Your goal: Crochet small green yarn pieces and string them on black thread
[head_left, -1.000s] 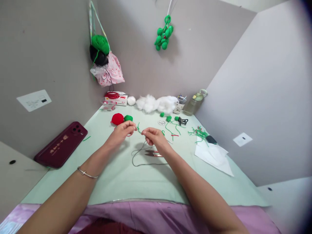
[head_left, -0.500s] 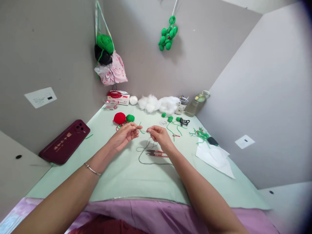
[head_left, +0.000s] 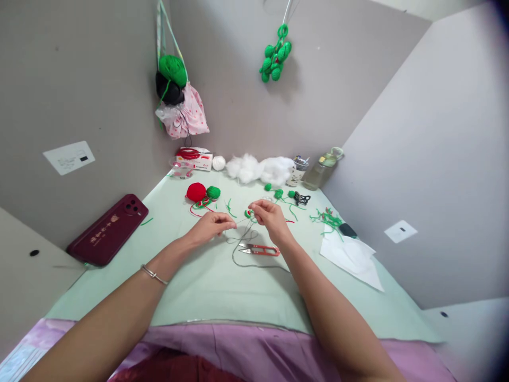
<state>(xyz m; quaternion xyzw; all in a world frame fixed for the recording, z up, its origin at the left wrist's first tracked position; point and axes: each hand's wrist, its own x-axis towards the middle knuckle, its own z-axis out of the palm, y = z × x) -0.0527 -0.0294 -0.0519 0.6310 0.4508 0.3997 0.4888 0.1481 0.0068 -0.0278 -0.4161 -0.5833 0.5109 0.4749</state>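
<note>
My left hand (head_left: 212, 227) is closed in a pinch on thin grey thread (head_left: 240, 220) over the middle of the table. To its right and slightly farther back, my right hand (head_left: 269, 216) pinches the thread too, thumb against forefinger. A small green and red crochet piece (head_left: 247, 214) shows just under the right fingertips; whether it hangs from them or lies on the table, I cannot tell. Loops of grey cord (head_left: 234, 257) lie below the hands. Orange-handled thread snips (head_left: 260, 250) rest on the table beneath my right wrist.
Red yarn (head_left: 196, 192) and green yarn (head_left: 213, 192) lie behind my left hand. White stuffing (head_left: 260, 170) and a bottle (head_left: 321, 171) stand at the back. A dark red phone (head_left: 107, 231) is at left; green scraps (head_left: 328, 218) and white paper (head_left: 352, 257) are at right.
My hands have moved apart: the left lower and nearer, the right a little to the right and up. The snips' handles and the small green and red piece now show.
</note>
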